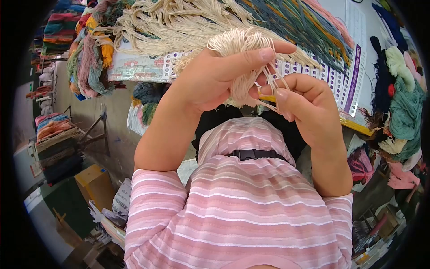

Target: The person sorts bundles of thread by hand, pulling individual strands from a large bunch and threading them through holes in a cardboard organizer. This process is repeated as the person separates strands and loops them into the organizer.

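Observation:
A bundle of cream yarn (244, 42) is looped round my left hand (224, 74), whose fingers are wrapped about it above the table edge. Close beside it on the right, my right hand (304, 101) pinches a few cream strands (271, 83) between thumb and fingers; these strands run across to the bundle. Some of my left fingers are hidden behind the yarn. Long cream skeins (179, 27) lie on the table just beyond both hands, with green, blue and mustard strands (295, 31) to their right.
A white card with holes and purple print (356, 80) lies at the table's right. Colourful skeins (92, 58) hang over the left corner, and teal yarn (405, 112) is at the far right. Folded yarn stacks (56, 134) and a cardboard box (96, 184) stand to the left.

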The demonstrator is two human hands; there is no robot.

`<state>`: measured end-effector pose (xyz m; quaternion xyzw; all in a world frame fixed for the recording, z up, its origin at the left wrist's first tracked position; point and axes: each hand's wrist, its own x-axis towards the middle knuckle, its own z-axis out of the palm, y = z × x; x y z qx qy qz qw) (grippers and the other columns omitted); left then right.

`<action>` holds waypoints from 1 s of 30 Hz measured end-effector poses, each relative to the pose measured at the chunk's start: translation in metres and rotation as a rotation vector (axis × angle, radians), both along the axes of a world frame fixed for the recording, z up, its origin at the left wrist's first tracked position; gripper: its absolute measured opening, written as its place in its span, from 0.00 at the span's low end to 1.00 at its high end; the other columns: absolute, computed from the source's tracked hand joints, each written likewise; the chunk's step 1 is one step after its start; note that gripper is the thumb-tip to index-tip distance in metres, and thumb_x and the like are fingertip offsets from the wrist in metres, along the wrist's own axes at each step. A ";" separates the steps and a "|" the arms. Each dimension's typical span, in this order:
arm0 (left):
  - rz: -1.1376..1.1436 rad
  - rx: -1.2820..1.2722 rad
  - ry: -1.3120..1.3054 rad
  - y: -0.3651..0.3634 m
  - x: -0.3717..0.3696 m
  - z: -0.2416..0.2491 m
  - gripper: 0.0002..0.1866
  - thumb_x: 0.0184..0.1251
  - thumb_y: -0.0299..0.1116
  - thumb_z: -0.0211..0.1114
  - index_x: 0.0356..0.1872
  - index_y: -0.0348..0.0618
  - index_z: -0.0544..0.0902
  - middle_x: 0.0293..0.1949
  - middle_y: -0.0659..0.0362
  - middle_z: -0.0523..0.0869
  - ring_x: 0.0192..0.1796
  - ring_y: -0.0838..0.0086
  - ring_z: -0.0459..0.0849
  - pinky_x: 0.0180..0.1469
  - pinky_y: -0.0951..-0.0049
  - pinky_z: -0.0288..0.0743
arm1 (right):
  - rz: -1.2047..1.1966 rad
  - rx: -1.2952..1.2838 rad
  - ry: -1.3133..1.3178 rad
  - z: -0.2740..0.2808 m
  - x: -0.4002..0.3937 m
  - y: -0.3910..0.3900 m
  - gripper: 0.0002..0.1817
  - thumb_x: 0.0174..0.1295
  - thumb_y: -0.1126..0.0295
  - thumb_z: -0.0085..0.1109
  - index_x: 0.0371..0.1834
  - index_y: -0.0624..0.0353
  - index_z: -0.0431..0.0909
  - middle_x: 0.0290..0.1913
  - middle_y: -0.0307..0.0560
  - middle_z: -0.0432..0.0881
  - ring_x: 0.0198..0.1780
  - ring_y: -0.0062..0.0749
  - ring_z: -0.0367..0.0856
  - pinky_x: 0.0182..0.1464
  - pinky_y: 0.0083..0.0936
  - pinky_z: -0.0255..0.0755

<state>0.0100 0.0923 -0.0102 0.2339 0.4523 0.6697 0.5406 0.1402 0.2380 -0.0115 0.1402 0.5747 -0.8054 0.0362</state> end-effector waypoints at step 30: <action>0.104 0.116 -0.032 0.010 0.009 -0.002 0.29 0.64 0.29 0.58 0.65 0.33 0.62 0.41 0.57 0.81 0.44 0.76 0.80 0.47 0.76 0.73 | -0.118 -0.053 0.062 -0.002 -0.001 -0.002 0.05 0.55 0.75 0.61 0.32 0.66 0.80 0.25 0.33 0.77 0.27 0.11 0.70 0.29 0.11 0.62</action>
